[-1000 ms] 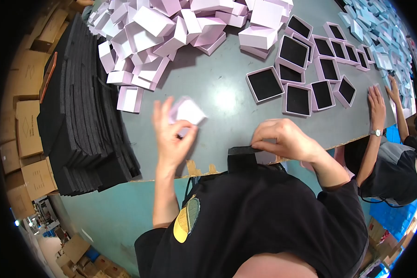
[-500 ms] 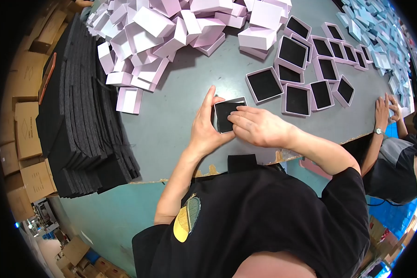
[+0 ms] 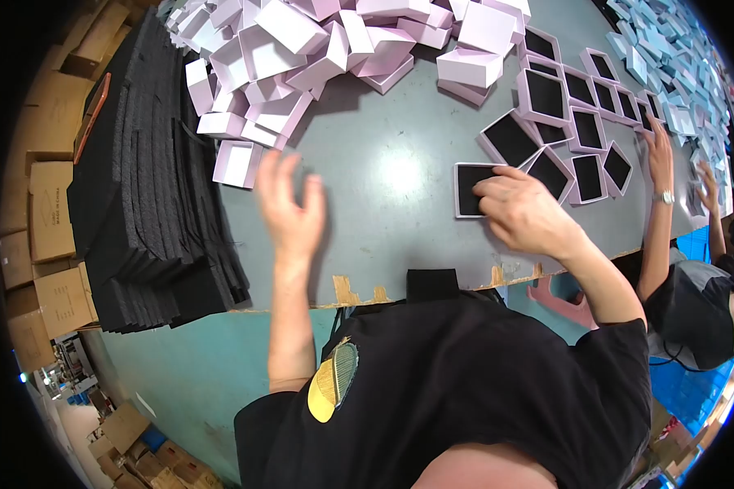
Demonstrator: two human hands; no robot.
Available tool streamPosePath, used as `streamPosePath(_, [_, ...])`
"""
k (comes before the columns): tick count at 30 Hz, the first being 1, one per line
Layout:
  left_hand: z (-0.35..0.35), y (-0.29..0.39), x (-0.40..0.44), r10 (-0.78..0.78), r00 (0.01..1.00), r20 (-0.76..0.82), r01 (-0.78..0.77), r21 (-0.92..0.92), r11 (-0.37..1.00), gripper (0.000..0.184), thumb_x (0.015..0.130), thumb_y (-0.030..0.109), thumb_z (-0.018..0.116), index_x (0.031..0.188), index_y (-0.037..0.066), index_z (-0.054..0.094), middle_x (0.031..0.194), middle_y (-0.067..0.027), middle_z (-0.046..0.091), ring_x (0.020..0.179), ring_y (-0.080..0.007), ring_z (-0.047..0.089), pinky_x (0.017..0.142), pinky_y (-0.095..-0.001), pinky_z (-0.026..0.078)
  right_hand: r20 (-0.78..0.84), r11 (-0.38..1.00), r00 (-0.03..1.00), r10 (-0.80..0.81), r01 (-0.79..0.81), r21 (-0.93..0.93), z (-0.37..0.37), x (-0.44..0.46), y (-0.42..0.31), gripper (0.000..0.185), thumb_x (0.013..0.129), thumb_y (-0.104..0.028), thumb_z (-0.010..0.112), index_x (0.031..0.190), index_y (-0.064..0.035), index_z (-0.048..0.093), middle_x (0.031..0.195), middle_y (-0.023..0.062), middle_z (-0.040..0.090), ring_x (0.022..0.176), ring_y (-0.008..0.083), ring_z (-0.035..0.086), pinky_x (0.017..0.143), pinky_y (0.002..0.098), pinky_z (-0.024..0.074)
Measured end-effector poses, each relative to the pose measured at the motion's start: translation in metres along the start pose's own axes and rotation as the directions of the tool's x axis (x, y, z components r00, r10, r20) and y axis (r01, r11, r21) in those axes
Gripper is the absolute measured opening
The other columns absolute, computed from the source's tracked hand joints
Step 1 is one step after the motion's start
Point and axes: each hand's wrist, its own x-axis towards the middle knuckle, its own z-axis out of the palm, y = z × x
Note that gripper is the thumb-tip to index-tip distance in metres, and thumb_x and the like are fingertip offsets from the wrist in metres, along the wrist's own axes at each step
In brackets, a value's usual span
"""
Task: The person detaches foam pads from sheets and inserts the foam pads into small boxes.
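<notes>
The left hand (image 3: 291, 210) is open and released, with its fingers spread above the grey worktop (image 3: 383, 236), and it holds nothing. The right hand (image 3: 518, 208) has bent fingers, which touch the lined box (image 3: 470, 191), a pink box with black filling inside. This box lies flat below the fingers, and the hand hides its right part, so I cannot tell if the hand grips it or only rests on it.

Just beyond the right hand, and to its right, other lined boxes (image 3: 544, 96) lie close together and block this side. To the left of the left hand there is a tall stack of black sheets (image 3: 159, 179). Beyond the left hand is a heap of pink boxes (image 3: 294, 61), and a small unlined box (image 3: 238, 165) lies just beside its fingers. Between the two hands, nearer to the body, one black piece (image 3: 432, 284) is at the worktop edge. Far to the right of the right hand are a co-worker's hands (image 3: 659, 155) and many light blue boxes (image 3: 669, 61).
</notes>
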Motion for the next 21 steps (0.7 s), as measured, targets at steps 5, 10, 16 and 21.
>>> streamPosePath(5, [-0.005, -0.055, 0.009, -0.088, 0.976, -0.198, 0.187, 0.566, 0.803, 0.047, 0.084, 0.014, 0.069, 0.127, -0.001, 0.057, 0.149, -0.0354, 0.033, 0.139, -0.0479, 0.036, 0.115, -0.0595, 0.028, -0.360, 0.990, 0.926, 0.112, -0.137, -0.043, -0.006, -0.012, -0.020, 0.011, 0.076, -0.006, 0.068, 0.086, -0.0035, 0.063, 0.104, 0.0115, 0.064, 0.098, 0.0298, 0.062, 0.091, 0.0438, 0.0484])
streamPosePath(10, [-0.017, -0.051, 0.010, -0.208, 0.978, 0.029, 0.175, 0.435, 0.883, 0.018, 0.082, 0.012, 0.070, 0.093, -0.002, 0.067, 0.125, -0.0229, 0.059, 0.124, -0.0439, 0.049, 0.102, -0.0525, 0.041, -0.023, 0.857, 0.995, -0.097, 0.095, 0.506, 0.031, -0.021, -0.079, 0.030, 0.089, -0.020, 0.071, 0.113, -0.0021, 0.067, 0.113, 0.0100, 0.065, 0.101, 0.0285, 0.062, 0.087, 0.0402, 0.0500])
streamPosePath(16, [0.008, 0.026, -0.032, 0.233, 0.937, 0.259, -0.169, -0.248, 0.954, 0.033, 0.065, 0.007, 0.084, 0.090, 0.006, 0.063, 0.124, -0.0133, 0.056, 0.119, -0.0336, 0.054, 0.097, -0.0421, 0.047, 0.133, 0.730, 0.991, -0.008, -0.085, 0.678, 0.040, -0.020, -0.073, 0.033, 0.088, -0.023, 0.073, 0.113, -0.0011, 0.069, 0.106, 0.0164, 0.070, 0.098, 0.0321, 0.067, 0.083, 0.0402, 0.0532])
streamPosePath(21, [0.028, 0.053, -0.043, 0.230, 0.935, 0.268, -0.097, -0.430, 0.898, 0.071, 0.058, 0.007, 0.088, 0.121, 0.011, 0.056, 0.128, -0.0125, 0.053, 0.119, -0.0327, 0.055, 0.097, -0.0414, 0.049, 0.427, 0.666, 0.902, 0.063, -0.357, 0.655, 0.025, 0.004, -0.081, 0.039, 0.090, -0.034, 0.073, 0.113, -0.0023, 0.071, 0.100, 0.0139, 0.073, 0.088, 0.0299, 0.071, 0.079, 0.0392, 0.0555])
